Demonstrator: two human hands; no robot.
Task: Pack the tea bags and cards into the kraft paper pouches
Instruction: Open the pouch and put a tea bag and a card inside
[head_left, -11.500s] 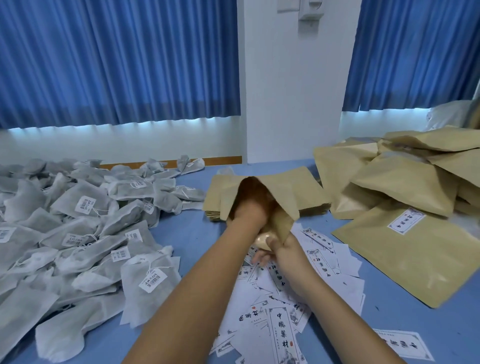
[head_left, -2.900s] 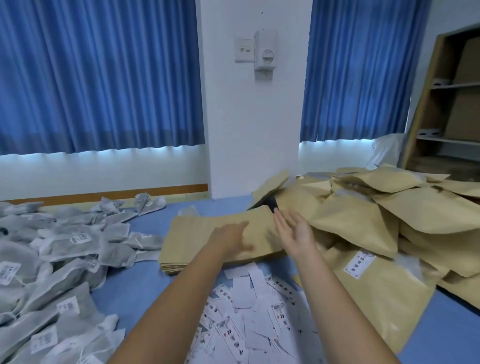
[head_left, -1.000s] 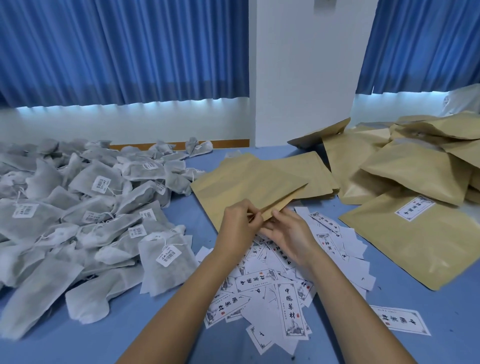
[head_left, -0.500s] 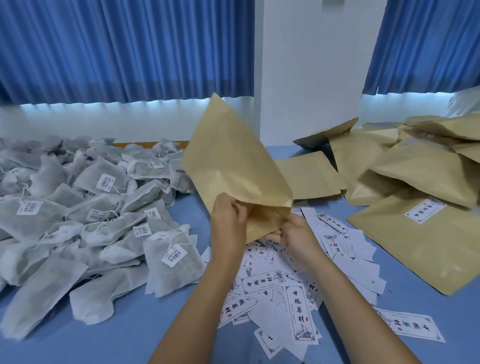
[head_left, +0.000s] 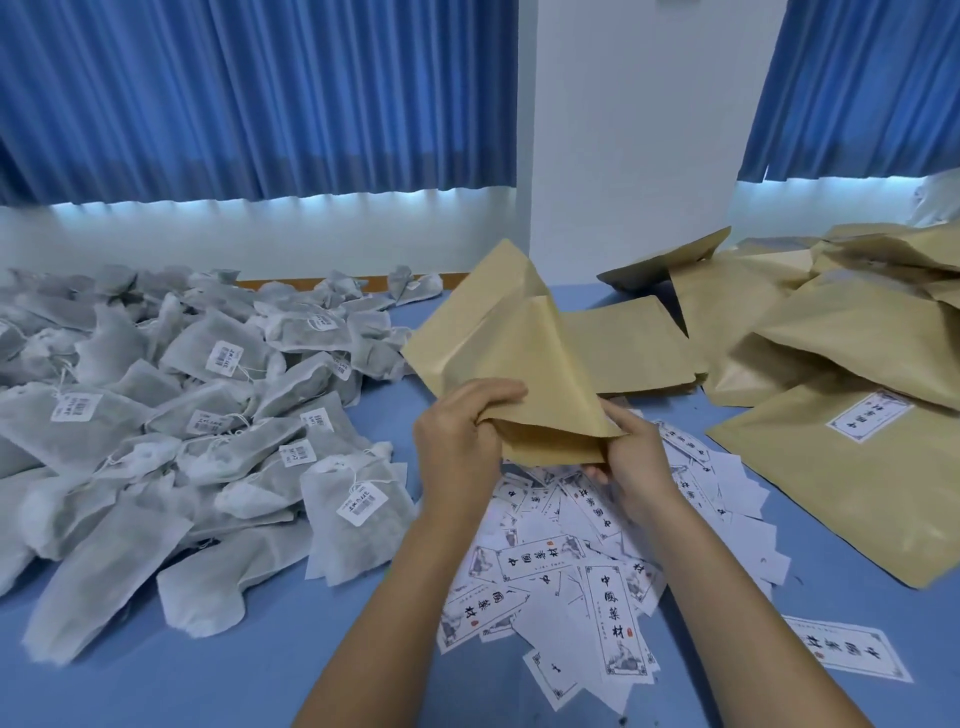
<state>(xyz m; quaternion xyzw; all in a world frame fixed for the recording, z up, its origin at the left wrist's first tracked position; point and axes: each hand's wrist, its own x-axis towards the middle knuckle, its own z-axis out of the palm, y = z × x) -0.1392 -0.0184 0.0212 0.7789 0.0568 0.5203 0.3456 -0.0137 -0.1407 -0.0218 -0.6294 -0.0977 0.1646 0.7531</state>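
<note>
Head view shows the kraft pouch (head_left: 519, 364) held just above the table, its long axis running from 6 o'clock up and away to 12 o'clock, with the open mouth at the 6 o'clock end facing the person. The left hand (head_left: 457, 441) curls its fingers over the upper lip at the mouth's 9 o'clock side. The right hand (head_left: 634, 457) pinches the lower lip at the 3 o'clock corner, so the two lips stand parted. What shows of the inside looks bare, though the depth is hidden. The cards (head_left: 571, 561) lie scattered on the table directly under both hands, toward 6 o'clock. The tea bags (head_left: 182, 415) are heaped at 9 o'clock, the closest one just beside the left forearm, so the left hand is the nearer one to fetch a bag, probably while the right keeps the mouth open. A stack of flat pouches (head_left: 634, 343) lies behind the held pouch at 1 o'clock. Bulging packed pouches (head_left: 831, 338) pile up at 2 to 3 o'clock on the blue table (head_left: 260, 675), and one of them shows a card through its window.
</note>
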